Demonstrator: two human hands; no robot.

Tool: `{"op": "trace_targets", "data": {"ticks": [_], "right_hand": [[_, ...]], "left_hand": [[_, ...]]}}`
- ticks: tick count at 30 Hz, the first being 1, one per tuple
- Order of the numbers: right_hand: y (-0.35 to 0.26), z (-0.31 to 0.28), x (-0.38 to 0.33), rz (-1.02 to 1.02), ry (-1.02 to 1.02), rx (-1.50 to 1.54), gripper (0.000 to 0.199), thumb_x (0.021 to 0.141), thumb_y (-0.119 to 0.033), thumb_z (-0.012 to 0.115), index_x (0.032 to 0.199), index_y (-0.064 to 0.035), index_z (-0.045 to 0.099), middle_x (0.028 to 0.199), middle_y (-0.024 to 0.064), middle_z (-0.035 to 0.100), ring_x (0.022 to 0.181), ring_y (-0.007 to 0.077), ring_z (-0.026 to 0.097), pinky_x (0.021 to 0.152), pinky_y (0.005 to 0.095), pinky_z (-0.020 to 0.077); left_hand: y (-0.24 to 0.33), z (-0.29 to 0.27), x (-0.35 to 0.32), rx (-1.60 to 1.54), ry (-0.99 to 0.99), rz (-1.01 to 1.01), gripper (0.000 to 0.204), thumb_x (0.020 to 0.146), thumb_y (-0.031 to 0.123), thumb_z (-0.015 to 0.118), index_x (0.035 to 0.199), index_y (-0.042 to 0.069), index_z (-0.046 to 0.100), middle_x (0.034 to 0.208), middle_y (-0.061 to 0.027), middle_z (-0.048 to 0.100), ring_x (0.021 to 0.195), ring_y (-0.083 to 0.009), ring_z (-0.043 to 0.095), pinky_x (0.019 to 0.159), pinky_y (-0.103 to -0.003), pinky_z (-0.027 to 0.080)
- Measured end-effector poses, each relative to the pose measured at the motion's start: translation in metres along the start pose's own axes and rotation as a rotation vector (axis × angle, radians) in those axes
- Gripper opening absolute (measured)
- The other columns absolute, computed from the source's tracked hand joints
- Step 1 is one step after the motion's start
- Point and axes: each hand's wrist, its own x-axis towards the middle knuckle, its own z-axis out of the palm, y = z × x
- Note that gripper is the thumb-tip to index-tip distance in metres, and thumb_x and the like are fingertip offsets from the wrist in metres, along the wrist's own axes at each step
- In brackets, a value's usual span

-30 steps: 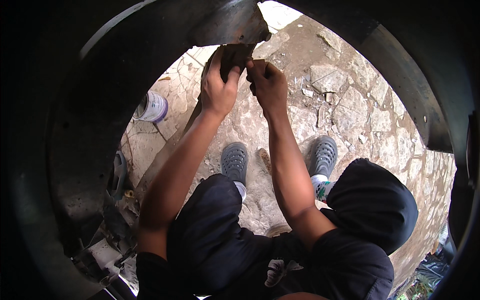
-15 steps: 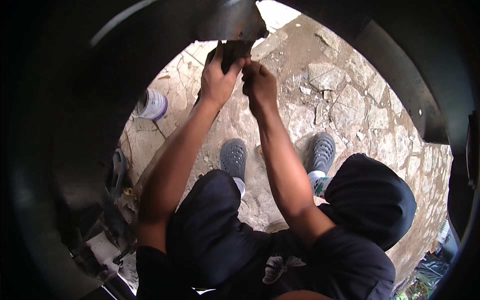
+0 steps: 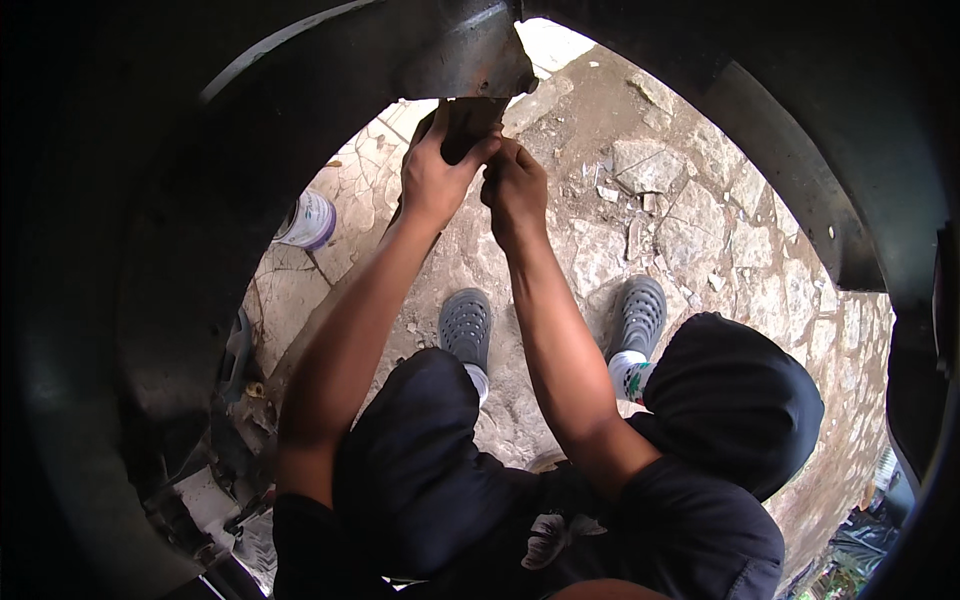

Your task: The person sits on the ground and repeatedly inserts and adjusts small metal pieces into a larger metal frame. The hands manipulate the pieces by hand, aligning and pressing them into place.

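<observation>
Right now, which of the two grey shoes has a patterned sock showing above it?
The person's right shoe: a white sock with coloured marks shows beside the dark knee. The left shoe shows only a plain white sock.

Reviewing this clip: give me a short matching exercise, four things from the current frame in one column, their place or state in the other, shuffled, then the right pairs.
Things:
1. left hand
2. right hand
3. white can
4. grey clogs

Places or states:
A. standing on the stone paving, left of the arms
B. on the person's feet, flat on the paving
C. gripping the dark rusty part from its left side
D. fingers pinched at the part's lower edge, beside the other hand

Pairs: 1-C, 2-D, 3-A, 4-B
</observation>
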Motion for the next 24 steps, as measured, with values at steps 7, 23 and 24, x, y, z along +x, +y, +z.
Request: {"op": "trace_targets", "data": {"ticks": [7, 23, 24], "right_hand": [[-0.003, 0.003, -0.003, 0.090, -0.053, 0.211, 0.017, 0.106, -0.022, 0.059, 0.094, -0.0111, 0.062, 0.066, -0.0067, 0.043, 0.045, 0.0047, 0.035, 0.039, 0.0223, 0.0284], [-0.003, 0.015, -0.010, 0.272, 0.014, 0.408, 0.022, 0.107, -0.038, 0.058, 0.102, -0.0173, 0.063, 0.067, -0.0061, 0.040, 0.044, 0.0059, 0.031, 0.038, 0.0216, 0.0225], [-0.001, 0.011, -0.005, 0.277, 0.017, 0.456, 0.023, 0.107, -0.038, 0.058, 0.100, -0.0174, 0.063, 0.067, -0.0061, 0.040, 0.043, 0.0059, 0.030, 0.038, 0.0216, 0.0222]], "left_hand": [[-0.008, -0.003, 0.000, 0.028, -0.004, -0.029, 0.081, 0.087, 0.052, 0.079, 0.140, -0.006, 0.057, 0.124, -0.0243, 0.069, 0.114, -0.0382, 0.069, 0.097, -0.041, 0.054], [-0.007, -0.008, 0.000, 0.113, 0.004, -0.107, 0.070, 0.097, 0.051, 0.064, 0.144, 0.000, 0.056, 0.121, -0.0260, 0.070, 0.113, -0.0423, 0.068, 0.096, -0.044, 0.053], [-0.006, -0.006, -0.001, 0.118, 0.012, -0.091, 0.069, 0.097, 0.051, 0.064, 0.144, 0.001, 0.056, 0.122, -0.0259, 0.070, 0.113, -0.0425, 0.068, 0.097, -0.044, 0.053]]}}
